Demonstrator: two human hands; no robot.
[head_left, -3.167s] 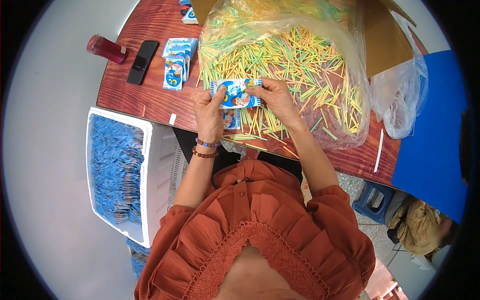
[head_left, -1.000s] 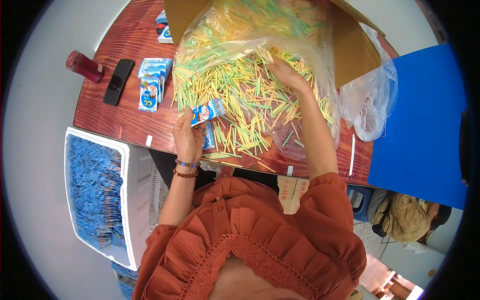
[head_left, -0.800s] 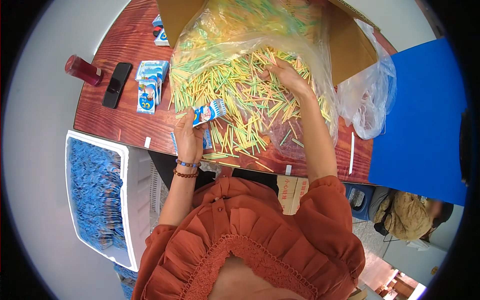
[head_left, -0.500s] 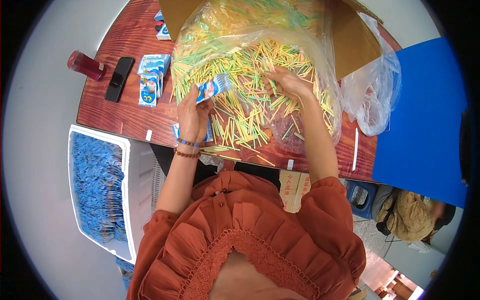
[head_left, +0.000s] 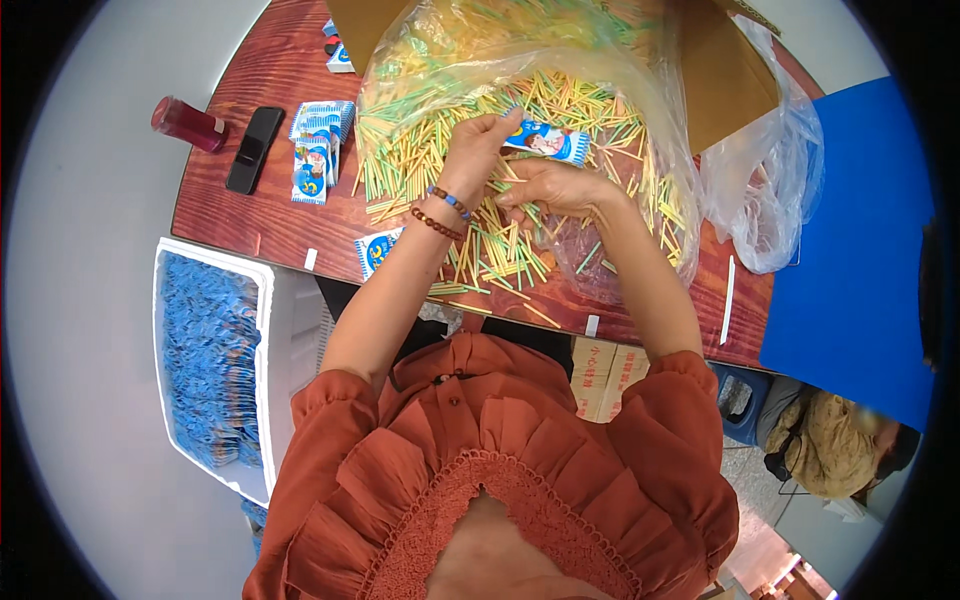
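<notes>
The head view shows, at far left, a white foam box [head_left: 266,340] crammed with blue packets [head_left: 210,360]. On the reddish wooden table [head_left: 290,225], a red bottle [head_left: 188,125] is near a black phone [head_left: 254,150], with a stack of blue-and-white packets [head_left: 320,150] beside that. A loose packet [head_left: 375,250] lies by the left forearm [head_left: 395,285]. The left hand [head_left: 477,155] pinches one end of the held packet [head_left: 547,142], thumb and fingers closed on it, above a spread of yellow, green and pink sticks [head_left: 410,165]. The right hand [head_left: 555,188] is just below that packet, its fingers curled in toward the left; whether they grip any sticks cannot be told. Farther right are a cardboard box [head_left: 735,90], a crumpled clear plastic bag [head_left: 757,210] and a blue panel [head_left: 855,250].
</notes>
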